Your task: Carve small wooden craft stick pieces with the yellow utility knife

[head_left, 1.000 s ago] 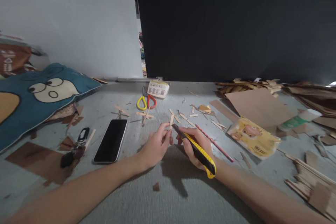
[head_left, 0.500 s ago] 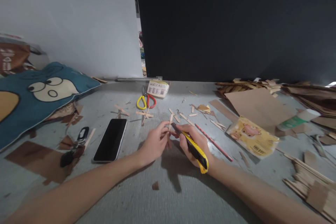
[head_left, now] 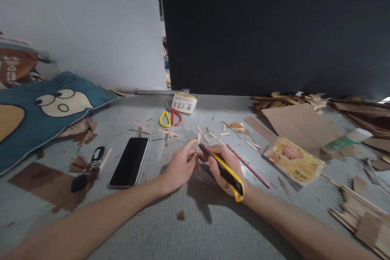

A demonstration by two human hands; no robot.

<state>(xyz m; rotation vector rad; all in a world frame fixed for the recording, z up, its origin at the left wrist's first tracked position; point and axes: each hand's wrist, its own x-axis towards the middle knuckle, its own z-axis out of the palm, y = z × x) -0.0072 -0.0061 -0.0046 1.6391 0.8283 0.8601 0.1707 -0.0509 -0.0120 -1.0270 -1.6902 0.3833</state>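
My right hand [head_left: 227, 166] grips a yellow and black utility knife [head_left: 224, 169], its tip pointing up-left toward my left hand. My left hand [head_left: 179, 166] pinches a small wooden stick [head_left: 198, 140] upright between thumb and fingers, close against the knife tip. Both hands hover low over the grey floor [head_left: 195, 219] in the middle of the view.
A black phone [head_left: 129, 161] and keys [head_left: 88, 170] lie to the left. Yellow and red scissors [head_left: 170, 118], loose wooden sticks [head_left: 213, 135] and a red pencil [head_left: 248, 165] lie beyond. Cardboard [head_left: 300, 124], a yellow packet [head_left: 292, 158] and a blue cushion [head_left: 45, 109] flank the sides.
My right hand has shifted the knife slightly toward the left hand, bringing its tip up to the stick. The left hand has stayed almost in place.
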